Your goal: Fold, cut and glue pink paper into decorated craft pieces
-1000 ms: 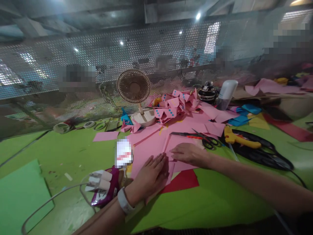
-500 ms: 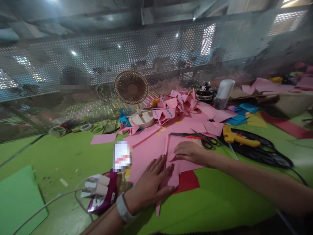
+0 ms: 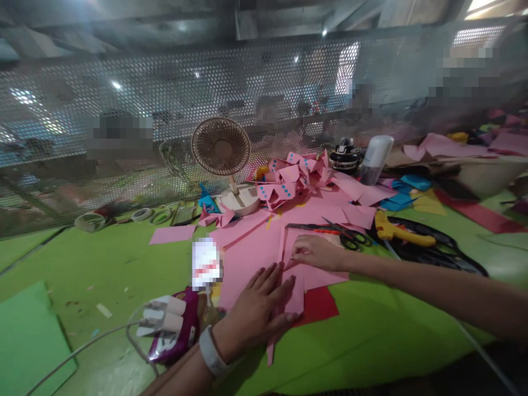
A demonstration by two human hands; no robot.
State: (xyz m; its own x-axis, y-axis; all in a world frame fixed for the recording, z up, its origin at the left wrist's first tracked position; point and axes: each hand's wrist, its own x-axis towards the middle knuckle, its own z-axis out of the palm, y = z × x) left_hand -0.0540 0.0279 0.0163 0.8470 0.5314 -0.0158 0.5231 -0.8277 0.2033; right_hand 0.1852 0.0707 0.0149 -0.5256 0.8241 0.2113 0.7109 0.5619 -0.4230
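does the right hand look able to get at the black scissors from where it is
Probably yes: the right hand is on the pink paper close by the scissors, and nothing seems to cover their handles.

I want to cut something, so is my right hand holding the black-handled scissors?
No, the black-handled scissors lie with their blades over pink paper, just beyond your right hand.

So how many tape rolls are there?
3 visible: a wide roll leftmost, a white roll next, then a greenish roll nearest the fan. Pink paper may hide more.
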